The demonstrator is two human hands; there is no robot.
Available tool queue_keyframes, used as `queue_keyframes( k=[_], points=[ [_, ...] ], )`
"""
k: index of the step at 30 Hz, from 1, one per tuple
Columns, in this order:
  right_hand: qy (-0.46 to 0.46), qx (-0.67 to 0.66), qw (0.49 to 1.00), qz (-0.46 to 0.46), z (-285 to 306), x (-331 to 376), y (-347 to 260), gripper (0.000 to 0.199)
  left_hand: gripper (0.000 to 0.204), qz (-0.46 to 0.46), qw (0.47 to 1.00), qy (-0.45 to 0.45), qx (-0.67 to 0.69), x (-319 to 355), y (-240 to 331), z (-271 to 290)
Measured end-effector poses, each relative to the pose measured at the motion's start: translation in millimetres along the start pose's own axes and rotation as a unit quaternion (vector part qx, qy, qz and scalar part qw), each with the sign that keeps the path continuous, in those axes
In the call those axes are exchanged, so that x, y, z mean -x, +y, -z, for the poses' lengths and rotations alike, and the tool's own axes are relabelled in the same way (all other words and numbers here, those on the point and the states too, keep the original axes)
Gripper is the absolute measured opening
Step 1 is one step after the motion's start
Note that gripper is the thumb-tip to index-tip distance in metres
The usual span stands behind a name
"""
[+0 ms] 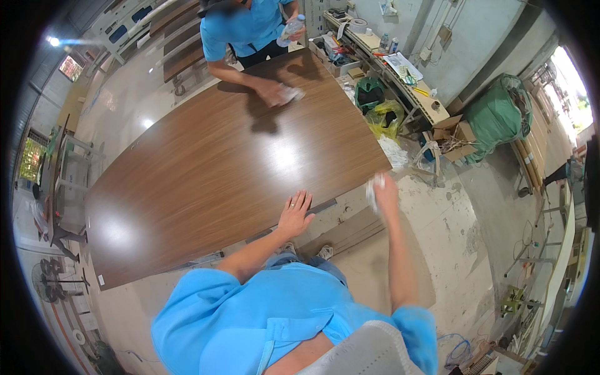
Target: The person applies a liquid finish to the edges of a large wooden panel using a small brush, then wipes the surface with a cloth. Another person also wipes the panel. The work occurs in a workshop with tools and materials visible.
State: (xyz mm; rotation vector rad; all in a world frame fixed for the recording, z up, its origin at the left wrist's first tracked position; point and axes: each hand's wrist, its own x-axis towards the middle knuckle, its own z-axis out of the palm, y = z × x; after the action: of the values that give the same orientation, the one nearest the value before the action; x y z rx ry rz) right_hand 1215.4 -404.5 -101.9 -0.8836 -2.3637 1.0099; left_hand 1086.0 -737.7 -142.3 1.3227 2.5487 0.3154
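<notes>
A large glossy brown wooden board (212,162) lies flat in front of me. My left hand (295,214) rests flat on its near edge, fingers spread, a ring on one finger. My right hand (382,192) hovers just off the board's near right corner, closed around a small white cloth (374,187). Across the board a person in a blue shirt presses a white cloth (289,94) onto the surface with one hand and holds a clear plastic bottle (291,29) in the other.
A cluttered workbench (387,62) runs along the far right wall, with yellow and green bags (382,115) and a cardboard box (456,134) on the floor below it. A green bundle (497,115) stands further right. Flat boards (350,231) lie under the panel by my feet.
</notes>
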Motion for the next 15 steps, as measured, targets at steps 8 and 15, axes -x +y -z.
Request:
queue_keyframes(
  k=[8, 15],
  points=[
    [-0.069, 0.316, 0.946, -0.021, 94.0, -333.4, -174.2, 0.056, 0.065, -0.001, 0.998, 0.012, 0.059, 32.2, -35.5, 14.3],
    [-0.244, 0.304, 0.897, 0.209, -92.1, -188.7, -167.4, 0.036, 0.058, 0.092, 0.985, 0.121, 0.081, 121.9, -77.7, 12.9]
  ],
)
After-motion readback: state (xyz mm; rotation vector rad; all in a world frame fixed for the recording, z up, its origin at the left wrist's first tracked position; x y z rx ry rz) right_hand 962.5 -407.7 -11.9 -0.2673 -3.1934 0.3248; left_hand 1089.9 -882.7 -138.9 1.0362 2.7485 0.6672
